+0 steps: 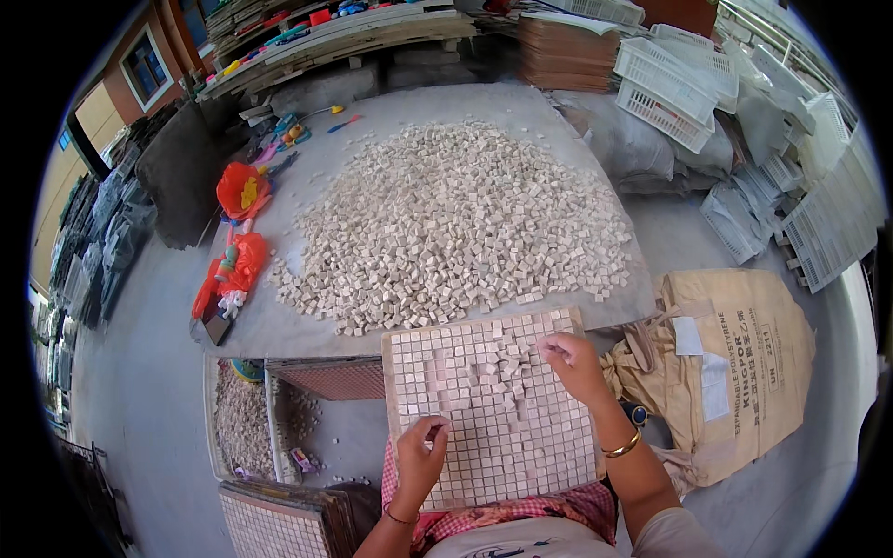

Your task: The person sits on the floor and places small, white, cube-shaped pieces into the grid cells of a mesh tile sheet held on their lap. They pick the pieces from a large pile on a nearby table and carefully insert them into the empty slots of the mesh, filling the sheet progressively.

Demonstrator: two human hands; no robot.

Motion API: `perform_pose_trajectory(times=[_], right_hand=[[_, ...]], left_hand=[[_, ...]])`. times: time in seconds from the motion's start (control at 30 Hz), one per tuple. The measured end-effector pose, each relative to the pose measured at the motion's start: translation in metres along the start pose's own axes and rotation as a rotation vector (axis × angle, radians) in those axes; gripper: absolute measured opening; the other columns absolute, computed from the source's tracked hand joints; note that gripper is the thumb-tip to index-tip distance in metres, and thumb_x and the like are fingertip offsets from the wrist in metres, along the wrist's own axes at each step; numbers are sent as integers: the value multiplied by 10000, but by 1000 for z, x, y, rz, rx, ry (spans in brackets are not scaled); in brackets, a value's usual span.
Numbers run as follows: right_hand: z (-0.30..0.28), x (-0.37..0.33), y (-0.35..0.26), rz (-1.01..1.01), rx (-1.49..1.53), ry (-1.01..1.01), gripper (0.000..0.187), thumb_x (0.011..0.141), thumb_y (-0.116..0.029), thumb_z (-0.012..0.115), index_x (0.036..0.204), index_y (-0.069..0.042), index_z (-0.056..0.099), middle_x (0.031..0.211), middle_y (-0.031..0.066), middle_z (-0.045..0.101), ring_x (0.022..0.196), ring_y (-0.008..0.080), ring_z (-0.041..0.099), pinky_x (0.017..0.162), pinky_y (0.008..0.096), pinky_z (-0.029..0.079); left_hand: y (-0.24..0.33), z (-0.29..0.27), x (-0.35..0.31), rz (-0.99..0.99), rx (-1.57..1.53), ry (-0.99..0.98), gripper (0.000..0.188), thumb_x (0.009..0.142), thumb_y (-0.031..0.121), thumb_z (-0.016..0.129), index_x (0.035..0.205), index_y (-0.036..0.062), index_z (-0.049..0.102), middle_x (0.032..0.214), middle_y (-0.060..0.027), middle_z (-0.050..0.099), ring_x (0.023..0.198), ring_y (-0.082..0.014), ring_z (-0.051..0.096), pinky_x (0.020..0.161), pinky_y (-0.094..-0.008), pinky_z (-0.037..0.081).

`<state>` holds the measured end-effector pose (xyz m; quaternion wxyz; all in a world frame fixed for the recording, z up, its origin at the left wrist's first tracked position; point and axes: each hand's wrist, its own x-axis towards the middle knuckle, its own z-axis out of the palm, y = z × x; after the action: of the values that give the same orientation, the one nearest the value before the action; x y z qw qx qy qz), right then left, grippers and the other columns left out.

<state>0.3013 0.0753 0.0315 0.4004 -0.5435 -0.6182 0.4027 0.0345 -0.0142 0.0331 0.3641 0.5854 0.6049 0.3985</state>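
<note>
A square tray (398, 349) lies tilted on my lap, its grid largely filled with small pale stone mosaic tiles. Loose tiles (507, 361) sit in a little heap over the grid's upper middle, and a few cells there look bare. My left hand (423, 454) is over the tray's left side, thumb and fingertips pinched together. On the far right side, my right hand (572, 361) is also closed in a pinch beside the loose tiles. Whatever either pinch holds is too small to make out. A large pile of stone tiles (456, 214) spreads over the grey table (307, 339) beyond the tray.
Red plastic bags (246, 260) and toys lie along the table's left edge. Below left are a white bin (212, 409) of stone pieces and stacked tile-filled trays (270, 525). A tan sack (758, 363) lies at right; white crates (665, 88) stand behind it.
</note>
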Motion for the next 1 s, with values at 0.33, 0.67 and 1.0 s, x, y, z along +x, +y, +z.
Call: perform_pose_trajectory(times=[0.33, 0.67, 1.0], right_hand=[[20, -12, 8, -308, -438, 63, 168, 772, -96, 671, 917, -38, 610, 843, 110, 619, 788, 306, 604, 683, 359, 492], [23, -25, -1, -211, -394, -67, 136, 804, -74, 609, 936, -41, 606, 841, 114, 588, 767, 314, 591, 664, 386, 487], [30, -34, 3, -301, -492, -162, 170, 800, -83, 623, 962, -43, 596, 934, 117, 553, 822, 322, 580, 722, 396, 484]], left_hand=[[-11, 43, 34, 308, 335, -30, 157, 759, -4, 637, 900, 0, 568, 811, -150, 570, 771, -345, 553, 678, -413, 454], [-18, 38, 29, 318, 428, -74, 254, 746, 9, 642, 985, -4, 556, 913, -162, 557, 847, -344, 541, 732, -405, 453], [-7, -9, -6, 239, 283, -18, 165, 789, -2, 629, 952, 1, 603, 872, -143, 606, 731, -305, 597, 657, -363, 485]])
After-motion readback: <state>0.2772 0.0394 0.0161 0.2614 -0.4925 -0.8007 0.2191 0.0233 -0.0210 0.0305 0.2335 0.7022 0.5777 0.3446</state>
